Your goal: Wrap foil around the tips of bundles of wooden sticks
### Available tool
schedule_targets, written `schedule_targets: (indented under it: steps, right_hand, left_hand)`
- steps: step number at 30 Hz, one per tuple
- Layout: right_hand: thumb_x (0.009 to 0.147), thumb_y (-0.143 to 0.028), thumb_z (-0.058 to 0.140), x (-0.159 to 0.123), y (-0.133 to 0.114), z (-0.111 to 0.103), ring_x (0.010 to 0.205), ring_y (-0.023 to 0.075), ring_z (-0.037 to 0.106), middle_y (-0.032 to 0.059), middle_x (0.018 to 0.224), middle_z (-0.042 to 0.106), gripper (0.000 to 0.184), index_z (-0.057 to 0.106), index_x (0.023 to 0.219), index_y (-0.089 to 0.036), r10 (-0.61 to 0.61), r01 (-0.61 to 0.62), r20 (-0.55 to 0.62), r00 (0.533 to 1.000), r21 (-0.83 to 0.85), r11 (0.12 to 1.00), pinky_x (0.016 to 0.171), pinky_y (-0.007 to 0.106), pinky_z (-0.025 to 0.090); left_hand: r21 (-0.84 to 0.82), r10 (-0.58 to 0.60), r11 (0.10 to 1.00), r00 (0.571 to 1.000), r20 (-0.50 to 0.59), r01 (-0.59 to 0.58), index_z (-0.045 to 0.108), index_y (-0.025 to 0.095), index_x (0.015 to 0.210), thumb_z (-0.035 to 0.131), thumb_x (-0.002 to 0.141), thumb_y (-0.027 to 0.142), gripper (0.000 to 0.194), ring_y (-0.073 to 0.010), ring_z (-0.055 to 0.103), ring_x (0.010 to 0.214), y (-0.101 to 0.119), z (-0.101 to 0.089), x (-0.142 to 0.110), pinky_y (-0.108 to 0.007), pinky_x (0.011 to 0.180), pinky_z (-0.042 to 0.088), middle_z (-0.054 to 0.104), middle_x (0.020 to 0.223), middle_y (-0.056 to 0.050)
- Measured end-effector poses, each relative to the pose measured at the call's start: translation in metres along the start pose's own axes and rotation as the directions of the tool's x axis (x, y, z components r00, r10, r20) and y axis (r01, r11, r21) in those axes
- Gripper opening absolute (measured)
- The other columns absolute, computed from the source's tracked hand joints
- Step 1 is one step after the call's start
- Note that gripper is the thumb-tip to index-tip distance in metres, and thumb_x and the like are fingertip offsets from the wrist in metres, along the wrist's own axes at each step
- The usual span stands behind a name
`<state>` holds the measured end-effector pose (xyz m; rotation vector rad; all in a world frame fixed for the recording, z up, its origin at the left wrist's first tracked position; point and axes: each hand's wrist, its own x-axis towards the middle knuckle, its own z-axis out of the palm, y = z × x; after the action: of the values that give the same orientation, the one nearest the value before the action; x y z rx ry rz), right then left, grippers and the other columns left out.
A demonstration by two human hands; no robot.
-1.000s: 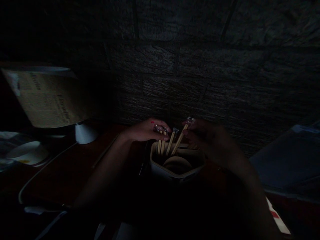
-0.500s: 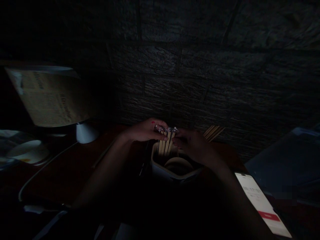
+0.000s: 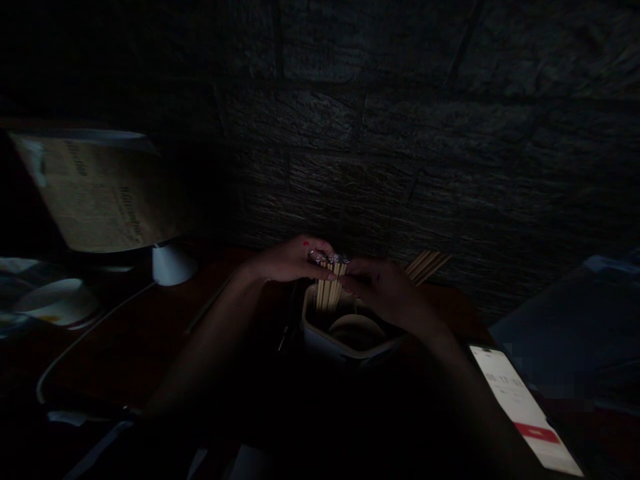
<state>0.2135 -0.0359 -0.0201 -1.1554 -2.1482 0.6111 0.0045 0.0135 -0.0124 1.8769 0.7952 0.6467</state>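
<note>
The scene is very dark. My left hand (image 3: 290,261) pinches the foil-tipped tops of a bundle of thin wooden sticks (image 3: 327,293) that stand upright in a pale square container (image 3: 330,343). My right hand (image 3: 383,288) comes in from the right, fingers closed against the same stick tops and touching the left fingertips. A second bunch of loose sticks (image 3: 427,263) lies behind the right hand on the table.
A lit phone (image 3: 525,407) lies at the lower right. A small white lamp base (image 3: 170,265) with a cable stands at left, under a tilted printed paper (image 3: 100,193). A white dish (image 3: 55,303) sits far left. A stone-pattern wall (image 3: 400,133) closes off the back.
My right hand brought a stick from the right into the bundle, then closed in on the stick tops. The sticks now stand gathered together. The phone came into view.
</note>
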Motion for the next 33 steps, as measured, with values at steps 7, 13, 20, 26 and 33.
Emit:
schedule_targets:
  steps: [7,13,20,26,33]
  right_hand:
    - [0.089,-0.023,0.055,0.001,0.001,0.002,0.067,0.0146,0.063,0.0017,0.074,0.07,0.017,0.07,0.083,-0.017,-0.021,0.021,-0.019,1.0,0.007,1.0,0.063,0.027,0.044]
    - [0.088,-0.02,0.057,0.005,-0.001,0.009,0.073,0.0163,0.066,0.0032,0.079,0.072,0.014,0.071,0.083,-0.017,-0.007,0.009,-0.032,0.999,0.082,0.997,0.068,0.029,0.048]
    - [0.084,-0.02,0.064,-0.003,-0.008,0.002,0.094,0.0203,0.071,0.0067,0.104,0.076,0.02,0.069,0.103,-0.02,-0.026,0.021,0.013,1.0,0.267,0.963,0.084,0.034,0.053]
    - [0.083,-0.024,0.07,-0.01,-0.017,-0.004,0.102,0.0204,0.07,0.0049,0.112,0.075,0.033,0.067,0.116,-0.021,-0.047,0.03,0.036,0.998,0.38,0.924,0.085,0.032,0.054]
    - [0.09,-0.026,0.061,-0.003,-0.008,-0.004,0.086,0.0191,0.069,0.0042,0.097,0.076,0.02,0.073,0.104,-0.018,-0.057,0.054,0.018,0.998,0.152,0.987,0.08,0.032,0.052]
  left_hand:
    - [0.158,0.004,0.987,0.999,0.053,-0.012,0.071,0.012,0.087,0.077,0.075,0.026,0.02,-0.012,0.062,0.077,0.004,-0.009,-0.005,-0.022,0.069,0.047,0.07,0.081,-0.001]
    - [0.083,-0.055,0.995,0.998,-0.035,0.058,0.073,0.012,0.087,0.075,0.075,0.017,0.013,-0.0102,0.066,0.074,0.027,-0.017,-0.023,-0.018,0.066,0.05,0.074,0.082,-0.002]
    - [-0.068,0.025,0.997,0.985,-0.171,-0.037,0.07,0.013,0.086,0.079,0.071,0.015,0.017,-0.009,0.067,0.07,0.047,-0.002,-0.036,-0.02,0.067,0.055,0.073,0.08,0.001]
    - [-0.044,0.193,0.976,0.945,-0.264,-0.212,0.067,0.013,0.083,0.081,0.069,0.018,0.021,-0.0131,0.07,0.08,0.043,0.021,-0.021,-0.023,0.074,0.056,0.073,0.083,-0.001]
    - [0.228,0.215,0.965,0.896,-0.389,-0.132,0.067,0.015,0.104,0.084,0.069,0.032,0.043,-0.0182,0.068,0.094,0.035,-0.002,-0.032,-0.031,0.085,0.055,0.072,0.101,-0.006]
